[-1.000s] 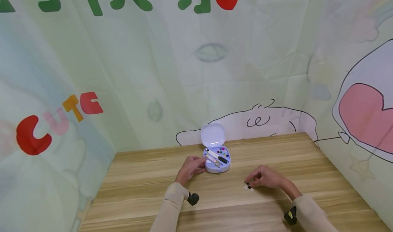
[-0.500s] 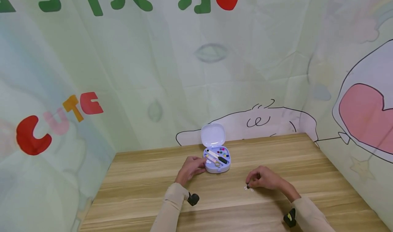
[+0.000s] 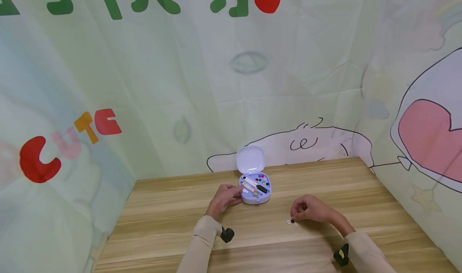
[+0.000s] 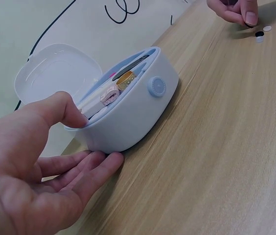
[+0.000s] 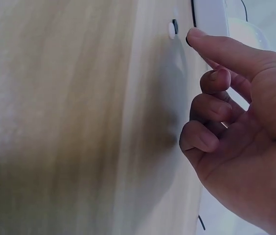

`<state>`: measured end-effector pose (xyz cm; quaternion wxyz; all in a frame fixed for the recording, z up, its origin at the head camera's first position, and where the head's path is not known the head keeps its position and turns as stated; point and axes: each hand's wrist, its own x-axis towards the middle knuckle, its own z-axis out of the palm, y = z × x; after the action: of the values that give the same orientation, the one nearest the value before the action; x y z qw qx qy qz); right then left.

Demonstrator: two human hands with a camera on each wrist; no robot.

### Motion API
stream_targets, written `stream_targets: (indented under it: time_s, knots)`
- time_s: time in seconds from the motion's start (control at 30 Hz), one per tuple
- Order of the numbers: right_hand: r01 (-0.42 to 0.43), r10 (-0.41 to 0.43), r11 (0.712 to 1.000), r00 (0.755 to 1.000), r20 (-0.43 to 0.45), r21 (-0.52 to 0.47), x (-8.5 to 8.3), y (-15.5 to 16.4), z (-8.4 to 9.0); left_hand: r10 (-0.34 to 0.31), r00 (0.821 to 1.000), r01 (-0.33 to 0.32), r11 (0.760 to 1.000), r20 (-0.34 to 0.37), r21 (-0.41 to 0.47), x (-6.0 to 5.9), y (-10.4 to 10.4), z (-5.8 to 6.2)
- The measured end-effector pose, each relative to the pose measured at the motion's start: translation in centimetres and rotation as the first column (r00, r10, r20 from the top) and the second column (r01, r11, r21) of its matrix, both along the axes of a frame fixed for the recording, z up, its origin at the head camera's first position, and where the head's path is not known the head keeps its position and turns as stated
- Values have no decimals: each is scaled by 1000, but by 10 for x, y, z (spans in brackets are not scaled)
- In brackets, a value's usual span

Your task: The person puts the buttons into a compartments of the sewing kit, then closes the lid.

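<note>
Buttons (image 3: pixel 292 222), tiny, light, hard and slick, lie on the counter (image 3: pixel 173 225) under the right hand (image 3: pixel 313 210), whose curled fingers (image 5: pixel 211 44) seem to pinch one by its rim, while the left hand (image 3: pixel 224 197) steadies the open sewing kit (image 3: pixel 254 189).

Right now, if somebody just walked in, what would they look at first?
Probably the little blue box in the middle of the table, its lid flipped up and colourful bits inside. The left hand holds its side, thumb on the rim. To its right, the right hand pinches something tiny and black above small white and black buttons on the wood.
</note>
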<state>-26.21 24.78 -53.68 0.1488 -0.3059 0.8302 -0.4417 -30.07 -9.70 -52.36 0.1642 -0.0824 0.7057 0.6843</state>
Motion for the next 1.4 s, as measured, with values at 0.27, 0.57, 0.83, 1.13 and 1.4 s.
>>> stream_targets:
  time_s: [0.27,0.57,0.83,1.13,1.4]
  knots:
    - [-16,15,1000,999,-28,-19,-7,-5,13,3,1000,-3,1000,-4,8,1,0,-1]
    - [68,-68,998,997,39,20,-15,-17,31,4,1000,-4,1000,3,-3,1,0,1]
    - [105,-104,994,993,56,-13,-27,-27,33,7,1000,-7,1000,-3,-6,3,0,1]
    - [221,-213,974,966,144,-46,-44,-42,30,1,1000,-1,1000,-16,-8,1,-1,-3]
    - [274,-253,958,948,195,-90,-55,-59,38,-5,1000,5,1000,-9,-19,1,-1,-3]
